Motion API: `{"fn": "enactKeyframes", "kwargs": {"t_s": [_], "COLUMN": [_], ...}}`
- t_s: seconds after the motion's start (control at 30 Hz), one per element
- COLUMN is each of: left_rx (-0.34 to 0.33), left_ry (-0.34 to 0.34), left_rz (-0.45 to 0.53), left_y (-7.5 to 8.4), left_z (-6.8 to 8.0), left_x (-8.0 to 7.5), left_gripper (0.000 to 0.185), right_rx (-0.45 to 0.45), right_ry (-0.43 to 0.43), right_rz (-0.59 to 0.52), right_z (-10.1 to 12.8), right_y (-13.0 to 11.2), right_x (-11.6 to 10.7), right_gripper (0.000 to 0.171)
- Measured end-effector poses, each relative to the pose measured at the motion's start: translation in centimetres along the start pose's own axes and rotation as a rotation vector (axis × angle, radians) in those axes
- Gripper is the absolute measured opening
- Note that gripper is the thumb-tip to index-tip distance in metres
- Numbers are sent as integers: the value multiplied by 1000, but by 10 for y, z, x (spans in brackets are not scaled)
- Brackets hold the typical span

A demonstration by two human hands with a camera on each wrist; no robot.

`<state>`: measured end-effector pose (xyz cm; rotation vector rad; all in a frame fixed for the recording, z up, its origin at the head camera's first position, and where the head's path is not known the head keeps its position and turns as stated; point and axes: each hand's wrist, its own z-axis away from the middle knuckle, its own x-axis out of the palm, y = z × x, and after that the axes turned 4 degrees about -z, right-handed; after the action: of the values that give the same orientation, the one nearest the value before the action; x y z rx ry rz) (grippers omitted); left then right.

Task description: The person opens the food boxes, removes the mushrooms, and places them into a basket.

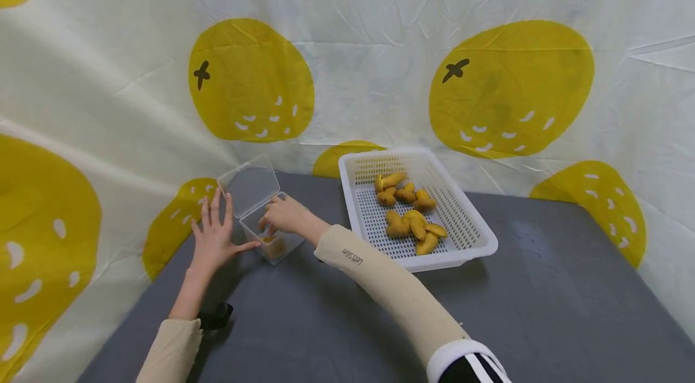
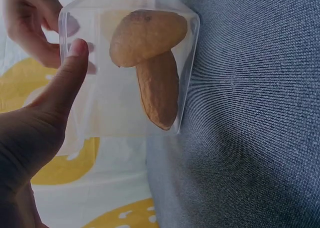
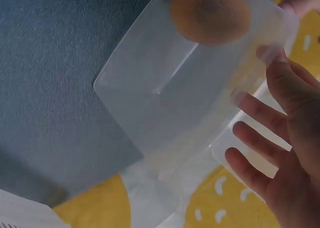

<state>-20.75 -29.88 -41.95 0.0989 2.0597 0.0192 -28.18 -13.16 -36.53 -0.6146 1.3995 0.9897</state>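
A clear plastic box (image 1: 273,240) stands on the grey table with its hinged lid (image 1: 250,187) tipped back open. Inside lies one brown mushroom-shaped piece (image 2: 150,62), whose cap (image 3: 210,12) shows through the wall in the right wrist view. My left hand (image 1: 216,233) is spread flat beside the box (image 2: 130,102), and its thumb (image 2: 67,80) touches the box's wall. My right hand (image 1: 282,214) hovers over the box's opening. Its fingers (image 3: 260,118) are loosely spread and hold nothing.
A white perforated basket (image 1: 485,245) sits to the right of the box and holds several more brown mushroom-shaped pieces (image 1: 407,214). A cloth with yellow fruit prints hangs behind the table (image 1: 543,310).
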Motion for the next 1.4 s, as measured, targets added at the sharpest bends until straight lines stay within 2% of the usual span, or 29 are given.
{"fn": "enactKeyframes", "kwargs": {"t_s": [0.17, 0.4, 0.6, 0.73, 0.87, 1.0, 1.17, 1.27, 1.4], "left_rx": [-17, 1, -11, -6, -10, -28, -17, -13, -20], "left_ry": [-11, 4, -17, -11, -17, -43, -33, -25, -29], "left_rz": [3, 24, 30, 37, 39, 28, 26, 33, 43], "left_y": [3, 5, 9, 11, 12, 10, 8, 7, 7], "left_z": [1, -1, -3, -5, -6, -5, -3, -2, 1], "left_x": [2, 5, 6, 5, 4, 3, 2, 1, 0], "left_gripper": [129, 129, 130, 130, 130, 130, 131, 131, 131], "right_rx": [9, 10, -6, -21, -49, -65, -69, -40, 37], "right_ry": [-52, -25, -9, 58, 169, 255, 357, 398, 410], "right_rz": [61, 100, 122, 131, 105, 14, -53, -66, -119], "right_z": [-3, 1, 7, 20, 44, 77, 118, 143, 173], "right_y": [-10, -11, -3, 10, 28, 49, 82, 101, 124], "right_x": [7, 8, 2, -9, -22, -31, -33, -31, -25], "right_gripper": [24, 14, 18, 26, 26, 21, 20, 14, 10]}}
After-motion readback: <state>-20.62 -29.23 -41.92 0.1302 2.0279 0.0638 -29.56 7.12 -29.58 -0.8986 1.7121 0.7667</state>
